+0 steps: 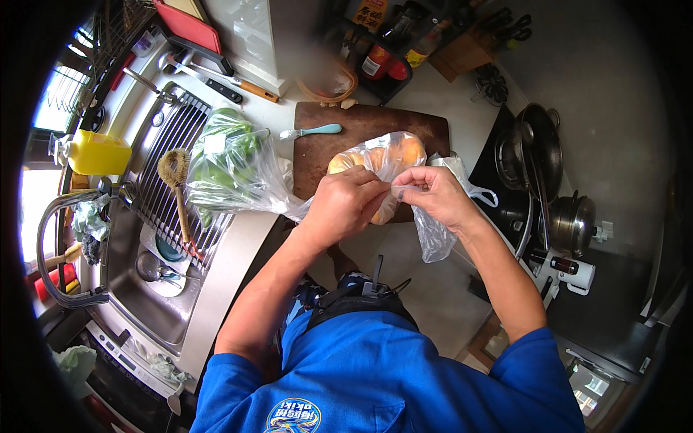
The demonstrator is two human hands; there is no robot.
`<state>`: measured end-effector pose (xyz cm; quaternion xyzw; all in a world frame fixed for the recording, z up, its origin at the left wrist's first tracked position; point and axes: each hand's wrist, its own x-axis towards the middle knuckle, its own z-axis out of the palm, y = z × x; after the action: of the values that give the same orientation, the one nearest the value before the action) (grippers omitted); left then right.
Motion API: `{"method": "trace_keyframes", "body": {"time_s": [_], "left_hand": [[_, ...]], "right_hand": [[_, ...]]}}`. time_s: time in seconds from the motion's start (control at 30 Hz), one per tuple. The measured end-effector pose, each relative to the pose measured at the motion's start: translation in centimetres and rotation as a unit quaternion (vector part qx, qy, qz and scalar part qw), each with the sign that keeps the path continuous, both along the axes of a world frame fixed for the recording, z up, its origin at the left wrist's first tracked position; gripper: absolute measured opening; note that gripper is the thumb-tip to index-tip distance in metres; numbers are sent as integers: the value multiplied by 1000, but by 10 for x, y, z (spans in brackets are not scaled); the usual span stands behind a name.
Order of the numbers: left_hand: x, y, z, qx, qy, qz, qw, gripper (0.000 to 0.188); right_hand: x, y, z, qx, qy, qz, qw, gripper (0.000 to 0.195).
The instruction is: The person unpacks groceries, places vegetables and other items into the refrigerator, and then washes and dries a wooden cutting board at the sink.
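A clear plastic bag of rounded orange-yellow food items [407, 147] lies over the front of a dark wooden cutting board [319, 122]. My left hand [346, 203] pinches the gathered plastic at the bag's near side. Right beside it, my right hand [433, 197] grips the same plastic between thumb and fingers. The bag's loose end [433, 238] dangles below my right hand. Left of the board sits a second clear bag, full of green vegetables [222, 157]; its twisted end runs to beneath my left wrist. A light-blue-handled peeler or small knife [320, 129] rests across the board's left edge.
To the left are a steel sink [146, 308] with dishes, a roll-up drying rack [178, 124], a scrub brush [178, 184] and a yellow bottle [100, 154]. A wok [547, 162] and a lidded pot [576, 224] stand at right. A condiment rack [398, 86] and knife block [460, 54] are behind.
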<state>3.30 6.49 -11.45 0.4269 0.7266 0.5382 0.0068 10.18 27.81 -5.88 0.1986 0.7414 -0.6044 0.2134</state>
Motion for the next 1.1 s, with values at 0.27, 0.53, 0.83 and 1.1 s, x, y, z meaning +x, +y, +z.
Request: {"method": "trace_keyframes", "body": {"time_s": [0.27, 0.53, 0.83, 1.1], "left_hand": [[-11, 3, 2, -103, 168, -42, 980, 20], [-13, 5, 6, -138, 223, -53, 963, 12], [-29, 2, 12, -89, 141, -81, 983, 13], [-27, 4, 10, -124, 186, -77, 972, 16]], "right_hand": [[0, -6, 4, 87, 53, 29, 994, 16], [1, -9, 4, 159, 138, 55, 976, 16], [0, -10, 10, 284, 373, 169, 867, 16], [0, -5, 8, 321, 435, 201, 817, 14]]}}
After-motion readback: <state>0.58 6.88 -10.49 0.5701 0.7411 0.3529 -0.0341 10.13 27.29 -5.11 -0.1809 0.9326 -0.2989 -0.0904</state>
